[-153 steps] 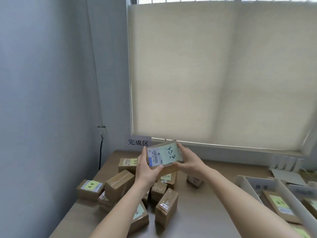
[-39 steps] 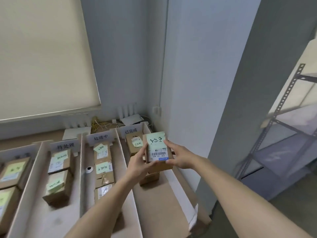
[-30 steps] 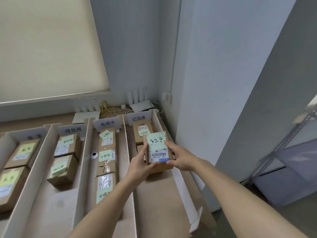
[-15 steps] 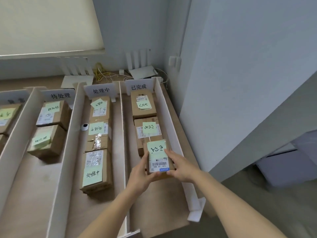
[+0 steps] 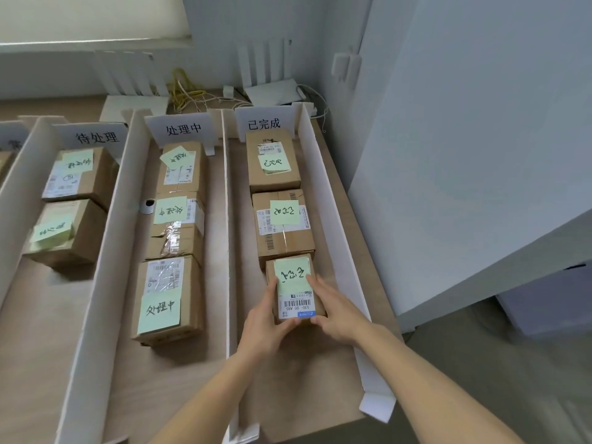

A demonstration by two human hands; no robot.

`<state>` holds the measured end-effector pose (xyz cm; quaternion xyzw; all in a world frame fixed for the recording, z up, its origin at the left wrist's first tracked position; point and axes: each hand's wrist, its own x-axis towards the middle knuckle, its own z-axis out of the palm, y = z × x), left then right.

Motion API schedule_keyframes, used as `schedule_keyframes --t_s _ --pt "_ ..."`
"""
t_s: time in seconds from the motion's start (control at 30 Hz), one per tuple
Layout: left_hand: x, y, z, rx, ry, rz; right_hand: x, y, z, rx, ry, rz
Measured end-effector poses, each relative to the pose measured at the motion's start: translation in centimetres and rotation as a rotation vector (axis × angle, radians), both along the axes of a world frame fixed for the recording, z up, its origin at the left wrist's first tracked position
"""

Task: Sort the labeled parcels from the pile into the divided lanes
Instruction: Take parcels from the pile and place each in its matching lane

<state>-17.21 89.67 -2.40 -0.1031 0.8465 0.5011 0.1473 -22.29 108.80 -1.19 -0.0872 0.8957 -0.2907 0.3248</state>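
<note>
Pale grey walls [image 5: 464, 123], grey floor [image 5: 512, 379], possibly blind [image 5: 89, 17] top left.

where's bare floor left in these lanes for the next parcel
Free: the near end of the 已完成 lane, behind the held parcel; near the 处理中 lane's front box; the 待处理 lane's near half. The far ends are crowded with boxes.

Leftmost lane [image 5: 12, 145] cut off by left edge, its sign unreadable. Parcel [image 5: 296, 288] sides hidden behind left hand [image 5: 266, 322] and right hand [image 5: 339, 312]. Whether it rests on the lane floor: can't tell. Sticky-note [image 5: 290, 277] handwriting illegible.
</note>
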Motion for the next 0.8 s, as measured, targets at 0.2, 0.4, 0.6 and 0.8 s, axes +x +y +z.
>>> schedule_keyframes --t_s 0.2,0.4,0.6,0.8 --pt "-1.0 -0.2 -0.4 -0.026 0.006 0.012 -0.6 -0.1 -0.2 -0.014 0.012 -0.002" --pt "-0.9 -0.2 -0.1 -0.055 -0.026 0.002 -0.5 -0.4 0.2 0.003 0.005 0.001" --pt "-1.3 -0.3 1.6 -0.158 0.023 -0.038 -0.4 -0.9 2.4 0.079 0.022 0.044" --pt "-2.1 -1.4 6.5 -0.316 0.100 -0.086 -0.3 -1.3 8.5 0.139 0.124 0.083"
